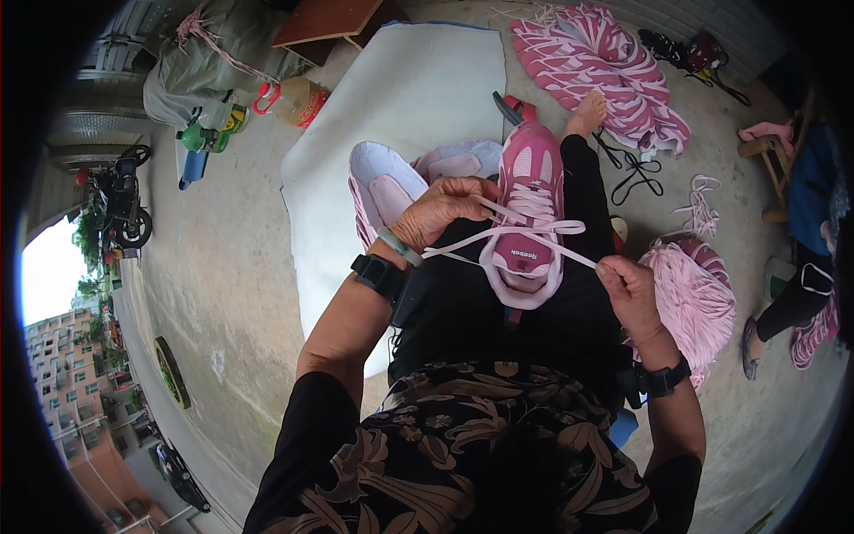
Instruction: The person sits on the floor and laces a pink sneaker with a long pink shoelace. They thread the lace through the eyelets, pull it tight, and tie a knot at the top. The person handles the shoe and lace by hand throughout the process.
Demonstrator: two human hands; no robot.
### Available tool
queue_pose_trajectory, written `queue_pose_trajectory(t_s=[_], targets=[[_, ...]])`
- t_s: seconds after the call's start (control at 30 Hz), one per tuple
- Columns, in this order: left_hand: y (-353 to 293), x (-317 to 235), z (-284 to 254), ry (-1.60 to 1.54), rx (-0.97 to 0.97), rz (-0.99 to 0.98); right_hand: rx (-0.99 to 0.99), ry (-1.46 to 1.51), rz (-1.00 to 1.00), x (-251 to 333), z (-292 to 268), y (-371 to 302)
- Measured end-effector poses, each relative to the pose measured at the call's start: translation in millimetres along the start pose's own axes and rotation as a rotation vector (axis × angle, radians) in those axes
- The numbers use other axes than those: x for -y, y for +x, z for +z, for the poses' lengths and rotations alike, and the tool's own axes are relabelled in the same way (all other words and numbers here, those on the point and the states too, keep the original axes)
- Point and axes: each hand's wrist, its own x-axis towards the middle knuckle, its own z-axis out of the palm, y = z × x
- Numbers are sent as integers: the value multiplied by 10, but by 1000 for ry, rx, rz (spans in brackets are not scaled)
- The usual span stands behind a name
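Observation:
A pink sneaker (pixel 527 147) rests over my dark-trousered lap, toe pointing away and collar toward me. Its pale pink shoelace (pixel 507 231) is threaded through the upper eyelets, with a small loop lying across the tongue. My left hand (pixel 445 209), closed beside the shoe's left side, pinches one stretch of lace. Out to the right, my right hand (pixel 630 294) grips the other lace end between thumb and finger, and that lace runs taut to the tongue. Two more pink sneakers lie left of my lap, one of them a light shoe (pixel 387 191) partly behind my left hand.
A white sheet (pixel 400 89) covers the floor ahead. Pink shoelace bundles lie as a large heap (pixel 605 67) at the far right and a pile (pixel 689 311) by my right hand. Bottles (pixel 298 102) stand far left. Another person's leg (pixel 792 307) shows at right.

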Motion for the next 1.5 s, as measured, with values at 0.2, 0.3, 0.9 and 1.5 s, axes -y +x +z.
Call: queue_pose_trajectory(t_s=[0.2,0.3,0.9,1.5], targets=[[124,259,127,308,-53,82,-17,93,291,-123,-553,-320],[136,349,93,390,-60,113,95,4,322,103,-606,-389],[-1212,64,-228,1339,-367,445,138,-1046,-337,35,-1414,-855],[-1414,-429,-1512,632,-1031,44,-511,90,646,-592,-2084,128]])
